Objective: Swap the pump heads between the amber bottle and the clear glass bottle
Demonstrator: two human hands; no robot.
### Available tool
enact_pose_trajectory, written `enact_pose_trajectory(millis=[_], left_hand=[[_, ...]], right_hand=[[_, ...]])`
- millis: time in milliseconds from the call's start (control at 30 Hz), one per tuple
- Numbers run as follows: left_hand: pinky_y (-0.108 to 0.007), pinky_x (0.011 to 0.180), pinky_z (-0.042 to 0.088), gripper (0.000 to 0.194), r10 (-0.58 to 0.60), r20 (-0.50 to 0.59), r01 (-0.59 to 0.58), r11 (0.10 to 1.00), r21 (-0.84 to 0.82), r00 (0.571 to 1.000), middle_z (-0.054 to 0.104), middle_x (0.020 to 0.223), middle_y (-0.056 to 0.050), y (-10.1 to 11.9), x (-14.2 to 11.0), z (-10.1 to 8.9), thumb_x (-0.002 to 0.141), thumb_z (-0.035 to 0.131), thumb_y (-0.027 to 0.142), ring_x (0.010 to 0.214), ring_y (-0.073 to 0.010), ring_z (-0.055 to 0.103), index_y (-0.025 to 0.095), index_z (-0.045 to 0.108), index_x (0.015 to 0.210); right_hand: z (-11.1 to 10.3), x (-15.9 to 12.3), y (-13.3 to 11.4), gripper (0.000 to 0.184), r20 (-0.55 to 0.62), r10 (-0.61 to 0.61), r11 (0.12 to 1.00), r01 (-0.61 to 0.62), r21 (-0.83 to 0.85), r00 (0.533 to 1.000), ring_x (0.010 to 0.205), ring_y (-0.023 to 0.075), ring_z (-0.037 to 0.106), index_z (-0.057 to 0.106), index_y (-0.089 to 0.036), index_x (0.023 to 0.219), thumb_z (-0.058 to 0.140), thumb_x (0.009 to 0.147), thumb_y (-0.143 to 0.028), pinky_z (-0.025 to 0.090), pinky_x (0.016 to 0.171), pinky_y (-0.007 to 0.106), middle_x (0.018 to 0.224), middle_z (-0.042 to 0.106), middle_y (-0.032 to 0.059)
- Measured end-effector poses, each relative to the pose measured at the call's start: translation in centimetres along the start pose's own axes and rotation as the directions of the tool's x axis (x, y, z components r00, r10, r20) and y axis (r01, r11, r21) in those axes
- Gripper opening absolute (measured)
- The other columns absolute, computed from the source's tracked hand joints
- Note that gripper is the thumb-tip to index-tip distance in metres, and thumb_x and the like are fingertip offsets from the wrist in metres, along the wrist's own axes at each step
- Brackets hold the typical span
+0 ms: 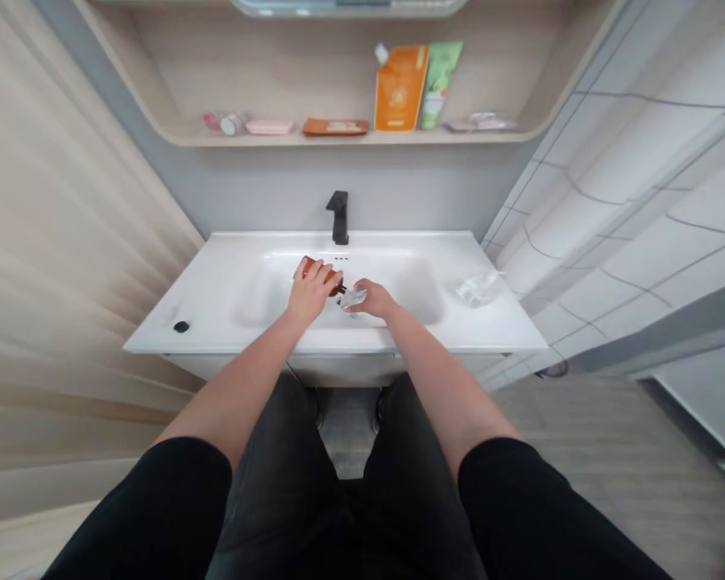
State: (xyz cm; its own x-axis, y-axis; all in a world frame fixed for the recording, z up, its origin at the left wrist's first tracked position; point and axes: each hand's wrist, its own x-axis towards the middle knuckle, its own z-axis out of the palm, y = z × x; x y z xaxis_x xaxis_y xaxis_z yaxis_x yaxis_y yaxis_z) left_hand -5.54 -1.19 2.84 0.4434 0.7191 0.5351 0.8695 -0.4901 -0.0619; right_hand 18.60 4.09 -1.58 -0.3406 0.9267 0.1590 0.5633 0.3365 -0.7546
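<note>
My left hand (310, 292) is shut on an amber bottle (305, 268) with a dark tip (340, 290), tilted so that the tip points toward my right hand. My right hand (374, 300) grips a small clear glass or plastic container (353, 300), and the tip nearly touches or just touches its top. Both hands are above the white basin (338, 338), close to its middle. Fingers hide much of the amber bottle.
A black faucet (339, 217) rises behind the basin. A clear object (478, 288) lies on the right of the counter, and a small black disc (181, 326) on the left. A wooden shelf (338, 138) above holds an orange pouch (400, 87), a green tube (440, 84) and several small items.
</note>
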Motion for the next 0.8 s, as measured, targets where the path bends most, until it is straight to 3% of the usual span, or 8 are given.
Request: enact_pose_trajectory(millis=[300,800], left_hand=[[-0.072,0.139,0.027,0.049,0.08,-0.029,-0.078,0.996,0.053,0.996,0.068,0.159,-0.014,-0.8,1.5,-0.2,0.111,0.048,0.011,0.16,-0.0351,0.051,0.029,0.066,0.152],[-0.07,0.14,0.028,0.047,0.235,0.007,-0.235,0.97,0.053,0.972,0.069,0.159,-0.013,-0.7,5.5,-4.3,0.112,0.05,0.017,0.163,-0.0332,0.051,0.032,0.069,0.151]], right_hand=[[-0.1,-0.1,0.1,0.071,-0.086,-0.012,0.999,0.016,0.037,0.996,0.114,0.0284,0.077,0.07,-0.026,0.116,0.107,0.058,-0.044,0.058,0.108,0.043,0.122,0.081,0.0043],[-0.9,-0.4,-0.9,0.075,-0.203,-0.028,0.991,0.054,0.121,0.979,0.115,0.0314,0.077,0.07,-0.024,0.124,0.103,0.061,-0.048,0.059,0.108,0.046,0.127,0.081,0.0087]])
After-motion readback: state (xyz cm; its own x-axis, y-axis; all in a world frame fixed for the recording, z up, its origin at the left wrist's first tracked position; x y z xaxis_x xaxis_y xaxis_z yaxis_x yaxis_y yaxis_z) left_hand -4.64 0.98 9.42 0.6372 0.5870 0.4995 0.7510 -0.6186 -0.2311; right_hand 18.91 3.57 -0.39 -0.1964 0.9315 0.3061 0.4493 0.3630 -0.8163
